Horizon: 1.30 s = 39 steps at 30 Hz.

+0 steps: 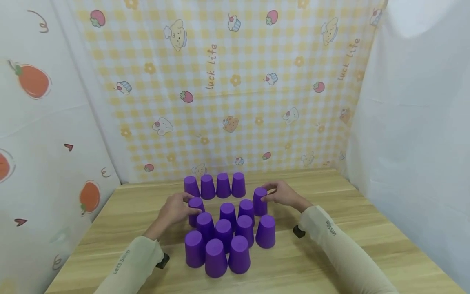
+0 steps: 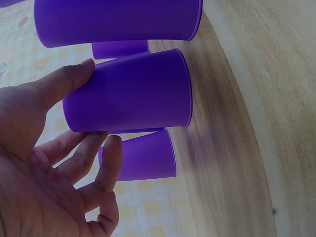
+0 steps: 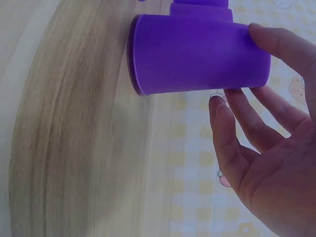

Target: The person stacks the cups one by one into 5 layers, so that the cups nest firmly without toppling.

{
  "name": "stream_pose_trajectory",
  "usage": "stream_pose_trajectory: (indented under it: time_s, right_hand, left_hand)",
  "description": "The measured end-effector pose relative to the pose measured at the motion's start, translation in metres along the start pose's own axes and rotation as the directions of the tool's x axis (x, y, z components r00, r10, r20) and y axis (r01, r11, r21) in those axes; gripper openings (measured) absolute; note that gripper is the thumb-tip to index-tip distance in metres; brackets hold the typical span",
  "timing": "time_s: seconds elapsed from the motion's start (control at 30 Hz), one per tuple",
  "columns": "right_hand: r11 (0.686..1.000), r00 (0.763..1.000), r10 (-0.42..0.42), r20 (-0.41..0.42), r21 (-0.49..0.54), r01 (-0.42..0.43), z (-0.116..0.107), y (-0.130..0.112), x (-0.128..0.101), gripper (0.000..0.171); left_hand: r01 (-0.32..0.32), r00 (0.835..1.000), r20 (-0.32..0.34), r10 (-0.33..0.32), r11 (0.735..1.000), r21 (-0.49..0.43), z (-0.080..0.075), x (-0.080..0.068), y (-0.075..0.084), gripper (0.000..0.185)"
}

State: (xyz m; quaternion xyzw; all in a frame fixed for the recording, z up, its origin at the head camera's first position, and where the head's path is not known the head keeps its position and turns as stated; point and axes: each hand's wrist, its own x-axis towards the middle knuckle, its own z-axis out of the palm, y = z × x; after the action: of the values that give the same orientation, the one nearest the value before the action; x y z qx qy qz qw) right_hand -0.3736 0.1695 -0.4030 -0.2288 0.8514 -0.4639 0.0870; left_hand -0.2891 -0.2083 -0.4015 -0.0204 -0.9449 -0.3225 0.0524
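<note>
Two light, stiff cups (slick plastic, probably): left hand (image 1: 175, 209) fingers (image 2: 74, 79) grip one cup (image 1: 196, 209) mid-wall, right hand (image 1: 284, 195) pinches another cup (image 1: 260, 200) on worktop (image 1: 330, 261).

"Luck Life" stands twice on the checked backdrop cloth (image 1: 227, 81); the sleeve lettering is too small to read.

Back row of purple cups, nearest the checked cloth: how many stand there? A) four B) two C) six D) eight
A: the head view shows four upturned purple cups in the back row, side by side near the far edge of the wooden table, apart from the cups that the left hand and right hand touch.
</note>
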Motion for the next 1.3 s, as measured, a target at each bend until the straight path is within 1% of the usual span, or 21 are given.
stream_pose_trajectory:
  time_s: [0.13,0.23,0.4,0.5,0.6,0.9,1.1,1.3]
  right_hand:
    - [0.999,0.999,0.033,-0.041,-0.005,-0.033,0.001,0.003,0.005,0.046]
    - [0.998,0.996,0.045,-0.081,-0.03,-0.047,0.001,0.003,0.01,0.049]
    - [0.995,0.987,0.062,-0.151,-0.067,-0.072,0.001,0.002,0.018,0.049]
    - [0.994,0.981,0.088,-0.172,-0.053,-0.098,0.0,0.002,0.024,0.05]
    - [0.992,0.975,0.113,-0.19,-0.037,-0.123,0.0,0.0,0.029,0.053]
    - [0.991,0.969,0.129,-0.212,-0.011,-0.134,0.003,0.0,0.045,0.051]
    - [0.993,0.967,0.115,-0.229,-0.004,-0.119,0.001,0.002,0.05,0.049]
    - [0.994,0.969,0.106,-0.223,0.006,-0.107,0.001,0.002,0.056,0.052]
  left_hand:
    - [0.002,1.0,-0.003,-0.002,1.0,0.001,0.001,-0.001,0.002,0.046]
    - [0.015,1.0,-0.002,-0.015,1.0,0.001,0.0,-0.001,0.004,0.047]
    - [0.02,1.0,0.001,-0.02,1.0,0.005,0.001,0.0,0.005,0.046]
    - [0.01,1.0,0.003,-0.01,1.0,0.015,0.002,0.001,0.004,0.046]
    - [0.014,1.0,0.0,-0.014,1.0,0.017,0.002,0.001,0.004,0.046]
    - [0.025,1.0,-0.007,-0.025,1.0,0.011,0.002,-0.001,0.003,0.046]
    - [0.027,1.0,-0.001,-0.027,1.0,0.014,0.003,-0.001,0.003,0.048]
    - [0.041,0.999,-0.003,-0.041,0.999,0.009,0.003,0.001,0.003,0.048]
